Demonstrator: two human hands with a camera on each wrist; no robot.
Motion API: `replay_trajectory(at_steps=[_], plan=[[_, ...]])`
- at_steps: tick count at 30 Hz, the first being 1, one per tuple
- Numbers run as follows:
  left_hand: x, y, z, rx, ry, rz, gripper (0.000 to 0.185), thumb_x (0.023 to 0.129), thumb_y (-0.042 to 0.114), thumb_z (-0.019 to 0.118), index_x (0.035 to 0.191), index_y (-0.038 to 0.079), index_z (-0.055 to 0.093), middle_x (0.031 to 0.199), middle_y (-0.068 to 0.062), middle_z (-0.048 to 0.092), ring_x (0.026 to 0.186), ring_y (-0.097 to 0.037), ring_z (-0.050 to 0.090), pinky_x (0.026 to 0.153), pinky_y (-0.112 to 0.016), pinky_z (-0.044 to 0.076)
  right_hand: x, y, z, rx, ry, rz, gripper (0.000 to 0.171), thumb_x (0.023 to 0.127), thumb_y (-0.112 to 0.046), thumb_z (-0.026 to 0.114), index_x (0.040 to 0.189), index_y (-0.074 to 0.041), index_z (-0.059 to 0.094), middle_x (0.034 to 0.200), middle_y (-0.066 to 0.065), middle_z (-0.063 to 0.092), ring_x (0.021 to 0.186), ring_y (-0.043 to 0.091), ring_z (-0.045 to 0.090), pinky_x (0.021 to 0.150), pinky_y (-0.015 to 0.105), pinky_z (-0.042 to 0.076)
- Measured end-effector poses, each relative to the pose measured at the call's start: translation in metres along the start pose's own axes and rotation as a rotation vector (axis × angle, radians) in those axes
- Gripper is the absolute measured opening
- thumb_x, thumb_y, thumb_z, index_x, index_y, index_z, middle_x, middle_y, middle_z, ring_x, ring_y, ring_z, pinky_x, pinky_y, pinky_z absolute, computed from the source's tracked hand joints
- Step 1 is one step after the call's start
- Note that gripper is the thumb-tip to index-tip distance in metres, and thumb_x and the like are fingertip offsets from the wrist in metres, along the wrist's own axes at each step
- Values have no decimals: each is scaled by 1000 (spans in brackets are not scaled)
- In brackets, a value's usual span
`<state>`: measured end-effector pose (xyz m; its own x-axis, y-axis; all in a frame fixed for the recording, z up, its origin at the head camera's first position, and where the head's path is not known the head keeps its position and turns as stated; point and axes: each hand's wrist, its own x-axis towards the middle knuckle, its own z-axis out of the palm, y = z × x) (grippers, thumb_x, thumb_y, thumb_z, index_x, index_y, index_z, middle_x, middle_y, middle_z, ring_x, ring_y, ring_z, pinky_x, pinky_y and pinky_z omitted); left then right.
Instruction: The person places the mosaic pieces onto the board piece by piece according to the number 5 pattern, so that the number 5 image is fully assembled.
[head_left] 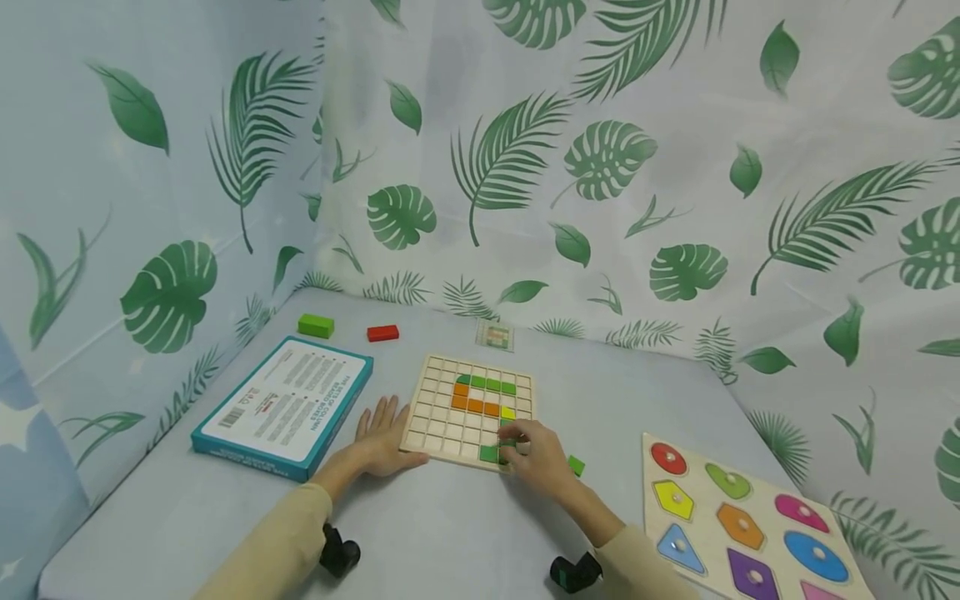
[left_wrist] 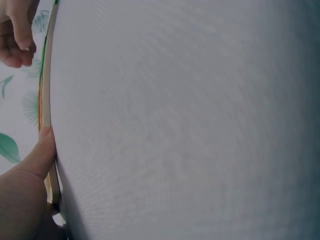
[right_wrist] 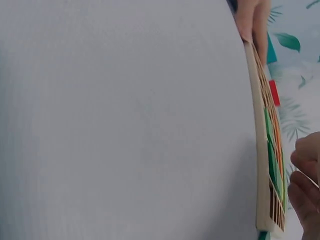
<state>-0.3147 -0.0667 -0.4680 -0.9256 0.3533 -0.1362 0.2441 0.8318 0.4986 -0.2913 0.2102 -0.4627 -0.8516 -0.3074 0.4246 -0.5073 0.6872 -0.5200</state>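
Note:
A wooden grid board (head_left: 442,425) lies on the table with green and orange tiles (head_left: 476,405) and a yellow tile (head_left: 507,412) set in its squares. My left hand (head_left: 384,442) holds the board's front left corner, fingers spread along the left side and thumb (left_wrist: 42,150) against the front edge. Over the front right part hovers my right hand (head_left: 536,457), fingers bent and apart from the thumb, no piece showing between them. Beneath it is a green tile (head_left: 489,453), partly covered. Just right of the board, a green block (head_left: 576,465) lies partly behind that hand.
A flat blue-edged box (head_left: 277,408) lies at left. Behind it are a green block (head_left: 316,326) and a red block (head_left: 382,333). A small pattern card (head_left: 496,336) lies at the back. At right is a knobbed shape puzzle (head_left: 705,517). Leaf-print cloth (head_left: 525,250) hangs behind.

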Motion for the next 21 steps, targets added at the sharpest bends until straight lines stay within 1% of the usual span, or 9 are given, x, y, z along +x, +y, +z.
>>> replay_trajectory(at_steps=[2,5,9,17,21], plan=[[-1,0,-2,2,-4,3,92,87,50,61,149,-1,15,155,-23,0,141,-37,-9,111,-52,-7,-1,5,-7,30,23,-7,19,81,7,67,98,1,66,89,7,67,82,17,62,70,32,54],[-3,1,-4,7,-1,7,92,87,50,61,149,-2,16,155,-24,1,141,-38,-8,111,-53,-5,-4,11,-16,37,53,26,19,83,8,63,100,0,66,88,6,68,80,15,63,68,29,53],[-3,2,-4,12,0,9,92,87,50,61,149,-2,17,155,-24,1,141,-38,-7,111,-54,-4,-9,18,-26,22,64,76,17,85,6,63,100,-2,67,88,1,68,81,14,64,70,27,54],[-4,2,-4,-13,5,20,92,87,48,62,149,-2,17,154,-25,0,141,-39,-8,110,-54,-5,-20,28,-40,6,70,115,16,84,8,63,96,-2,67,83,2,67,76,13,63,68,26,54],[-3,2,-3,-11,2,23,92,87,48,62,149,-3,17,154,-25,0,141,-39,-7,110,-54,-5,-28,31,-44,-21,68,146,15,83,8,62,94,-2,67,81,1,66,75,12,62,68,24,53]])
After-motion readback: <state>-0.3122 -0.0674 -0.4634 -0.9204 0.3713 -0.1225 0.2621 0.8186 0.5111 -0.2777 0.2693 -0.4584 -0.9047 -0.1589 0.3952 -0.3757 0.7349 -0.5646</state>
